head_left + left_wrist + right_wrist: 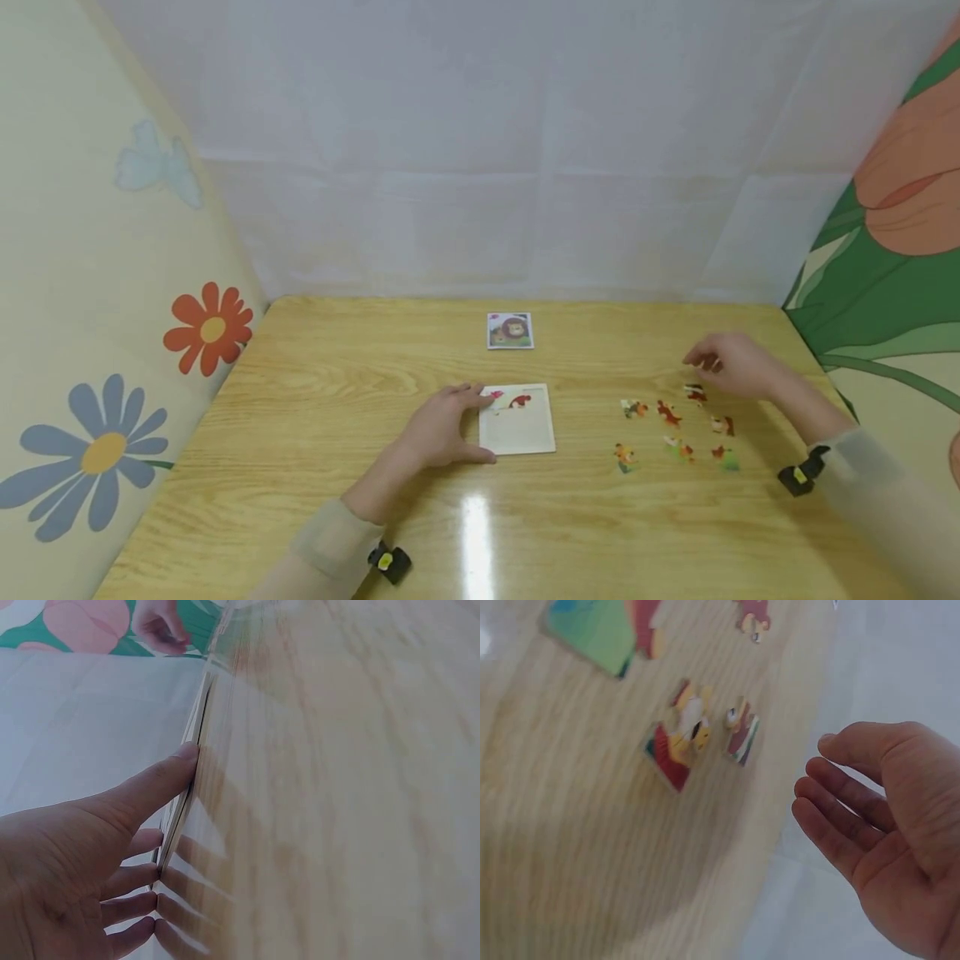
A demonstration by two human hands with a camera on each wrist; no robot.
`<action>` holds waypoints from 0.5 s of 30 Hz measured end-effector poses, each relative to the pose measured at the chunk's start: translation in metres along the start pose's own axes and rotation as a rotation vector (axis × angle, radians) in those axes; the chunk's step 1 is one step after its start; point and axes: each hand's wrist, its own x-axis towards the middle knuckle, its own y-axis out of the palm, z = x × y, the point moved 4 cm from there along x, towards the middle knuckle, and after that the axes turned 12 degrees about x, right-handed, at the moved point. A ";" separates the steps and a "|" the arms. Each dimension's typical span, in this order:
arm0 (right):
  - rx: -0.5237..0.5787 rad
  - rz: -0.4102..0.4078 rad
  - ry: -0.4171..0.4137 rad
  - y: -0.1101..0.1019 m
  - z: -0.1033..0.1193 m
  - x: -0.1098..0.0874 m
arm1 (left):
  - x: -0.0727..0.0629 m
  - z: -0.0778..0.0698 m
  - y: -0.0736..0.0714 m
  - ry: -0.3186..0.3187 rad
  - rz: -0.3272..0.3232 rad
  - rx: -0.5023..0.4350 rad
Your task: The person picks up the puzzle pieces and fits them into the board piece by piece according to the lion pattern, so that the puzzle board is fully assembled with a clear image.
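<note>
A white square puzzle tray (pixel 517 435) lies on the wooden table, with pink and reddish-brown picture parts showing along its upper side. My left hand (pixel 444 425) rests at the tray's left edge, fingers by the upper left corner and thumb (pixel 161 780) near the lower one. To the right lie several loose puzzle pieces (pixel 667 413). Just above the table, behind the piece with a white edge (pixel 695 393), hovers my right hand (pixel 731 364). Its fingers are loosely bent, and nothing shows between them in the right wrist view, where a red-and-yellow piece (pixel 676 746) lies nearby.
A small lion picture card (pixel 510 331) lies behind the tray. White cloth (pixel 480 208) hangs along the table's back edge. Panels printed with flowers (pixel 102 454) stand at both sides. Each wrist carries a small black camera (pixel 390 562).
</note>
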 end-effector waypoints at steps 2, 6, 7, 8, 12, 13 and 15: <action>-0.002 0.016 0.009 0.003 -0.002 -0.004 | 0.000 0.000 0.000 -0.002 0.001 -0.001; 0.013 0.032 0.019 0.006 -0.004 -0.011 | 0.001 0.000 0.001 -0.008 0.007 -0.005; 0.024 0.036 0.027 0.007 -0.005 -0.013 | 0.001 0.000 0.001 -0.009 0.008 -0.005; 0.032 0.040 0.029 0.008 -0.006 -0.015 | 0.001 0.000 0.001 -0.010 0.010 -0.006; 0.064 0.070 0.024 0.013 -0.008 -0.020 | 0.001 0.000 0.001 -0.009 0.011 -0.009; 0.060 0.077 0.019 0.016 -0.009 -0.021 | 0.001 0.000 0.001 -0.008 0.010 -0.009; 0.042 0.086 0.005 0.020 -0.011 -0.022 | 0.001 0.000 0.001 -0.008 0.010 -0.006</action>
